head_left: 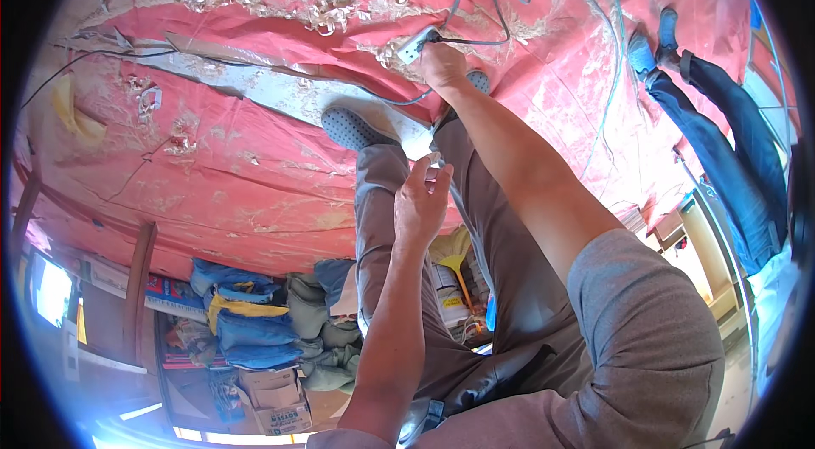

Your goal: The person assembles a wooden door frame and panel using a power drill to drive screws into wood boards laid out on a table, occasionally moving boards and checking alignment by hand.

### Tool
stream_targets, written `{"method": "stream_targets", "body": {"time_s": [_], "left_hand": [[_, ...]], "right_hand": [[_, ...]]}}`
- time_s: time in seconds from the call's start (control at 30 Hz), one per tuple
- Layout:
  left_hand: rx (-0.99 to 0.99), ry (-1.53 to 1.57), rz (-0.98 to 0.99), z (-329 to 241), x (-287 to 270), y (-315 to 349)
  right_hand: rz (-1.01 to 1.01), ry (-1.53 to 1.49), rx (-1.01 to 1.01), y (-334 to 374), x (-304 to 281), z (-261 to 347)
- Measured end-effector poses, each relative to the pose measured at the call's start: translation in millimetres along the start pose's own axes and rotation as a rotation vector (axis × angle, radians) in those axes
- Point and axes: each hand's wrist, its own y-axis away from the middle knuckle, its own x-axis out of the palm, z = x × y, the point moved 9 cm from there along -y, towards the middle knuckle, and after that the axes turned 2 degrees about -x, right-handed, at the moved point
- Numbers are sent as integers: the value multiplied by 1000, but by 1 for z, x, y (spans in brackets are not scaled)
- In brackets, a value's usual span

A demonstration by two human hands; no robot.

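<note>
My right hand reaches far forward and down, its fingers closed round a dark plug at a white power strip on the red sheet. A dark cord runs off to the right from the plug. My left hand is held over my knees, nearer to me, with thumb and fingers pinched on a small white object. What kind of object it is cannot be made out. Part of the plug lies hidden behind the right fingers.
A red sheet strewn with wood shavings covers the floor. By my shoe lies a long pale board. Cables trail at the far right, near another person's legs. Folded clothes and a cardboard box sit lower left.
</note>
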Motion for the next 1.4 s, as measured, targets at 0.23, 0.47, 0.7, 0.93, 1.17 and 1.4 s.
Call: {"method": "stream_targets", "body": {"time_s": [0.23, 0.47, 0.7, 0.93, 1.17, 1.4], "left_hand": [[-13, -13, -1, 8, -3, 0], [-14, -17, 6, 1, -4, 1], [111, -53, -135, 10, -17, -3], [348, -166, -291, 85, 13, 46], [241, -167, -449, 42, -65, 241], [390, 52, -1334, -5, -202, 546]], "right_hand": [[-25, -14, 13, 3, 10, -1], [-51, 13, -35, -4, 16, 10], [148, 6, -98, 13, -30, 22], [79, -136, -97, 203, -133, -17], [503, -222, 157, 361, -129, -184], [140, 119, -346, 363, -256, -100]]}}
